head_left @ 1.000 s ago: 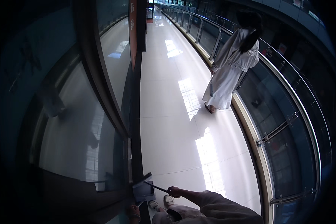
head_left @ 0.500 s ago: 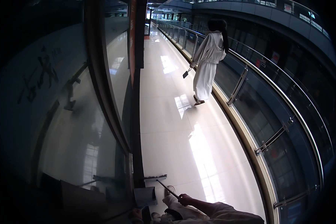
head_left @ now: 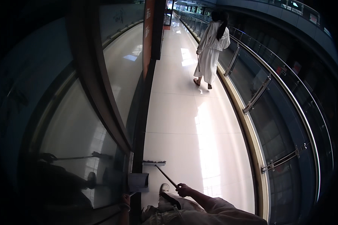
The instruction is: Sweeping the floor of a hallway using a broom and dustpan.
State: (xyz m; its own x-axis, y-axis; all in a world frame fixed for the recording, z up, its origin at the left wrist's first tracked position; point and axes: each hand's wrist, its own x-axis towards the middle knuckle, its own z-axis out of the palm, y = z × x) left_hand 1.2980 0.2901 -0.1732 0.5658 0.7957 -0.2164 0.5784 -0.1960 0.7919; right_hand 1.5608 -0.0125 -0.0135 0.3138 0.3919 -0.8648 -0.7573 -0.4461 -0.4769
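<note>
My right hand (head_left: 183, 190) is closed around the dark handle of a broom (head_left: 165, 175). The broom's wide head, with grey bristles, rests on the tiled floor near the wall base. At the lower left my left hand (head_left: 126, 198), a band at its wrist, appears closed beside a grey dustpan (head_left: 138, 181). It seems to grip the dustpan's handle, though the dark surroundings obscure that grip. The dustpan is close to the glass wall, behind and left of the broom head. My shoe (head_left: 164, 188) shows between the dustpan and my right hand.
A dark-framed glass wall (head_left: 112, 112) with reflections runs along the left. On the right stands a glass railing with a metal handrail (head_left: 289, 93). A person in light clothes (head_left: 212, 48) walks ahead beside the railing. Glossy pale floor tiles (head_left: 172, 112) stretch along the corridor.
I have moved forward along the corridor with the broom and dustpan. The broom head sits farther from my body, with more handle showing. The person ahead has walked farther off.
</note>
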